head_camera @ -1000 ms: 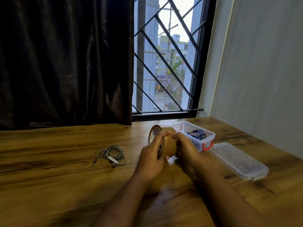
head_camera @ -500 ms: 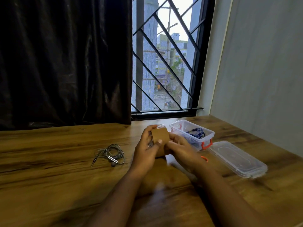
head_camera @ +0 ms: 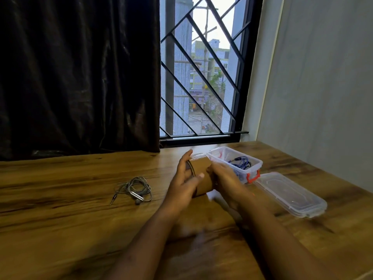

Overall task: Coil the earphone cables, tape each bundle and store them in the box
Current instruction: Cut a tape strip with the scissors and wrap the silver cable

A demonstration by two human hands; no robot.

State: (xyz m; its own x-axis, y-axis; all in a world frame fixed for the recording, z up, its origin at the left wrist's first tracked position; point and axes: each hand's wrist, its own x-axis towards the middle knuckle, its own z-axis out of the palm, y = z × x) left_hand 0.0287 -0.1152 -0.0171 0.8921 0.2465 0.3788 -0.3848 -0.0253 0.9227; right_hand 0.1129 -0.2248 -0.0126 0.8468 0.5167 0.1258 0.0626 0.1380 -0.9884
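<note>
**Left hand (head_camera: 183, 182) and right hand (head_camera: 224, 178) hold a tape roll (head_camera: 203, 174) between them**

The left hand cups the left end of the brown tape roll, thumb laid across its outer face and fingers reaching round the far side. The right hand grasps the right end, fingertips curled onto the tape surface. Whether they have caught a loose end cannot be told.

The roll is held just above the wooden counter (head_camera: 60, 199), near the middle. The grey earphones (head_camera: 135, 189) lie coiled but untaped to the left, well apart from the hands. The clear box (head_camera: 254, 166) stands open just right of the hands with blue earphones (head_camera: 241, 161) inside. Its lid (head_camera: 290, 194) rests further right and nearer.

The step appears to be freeing a strip of tape. It would go best with the left hand steadying the roll while a right fingernail finds the edge, then peeling slowly and straight so the strip does not split or fold onto itself. A short strip should be enough for the bundle.
</note>
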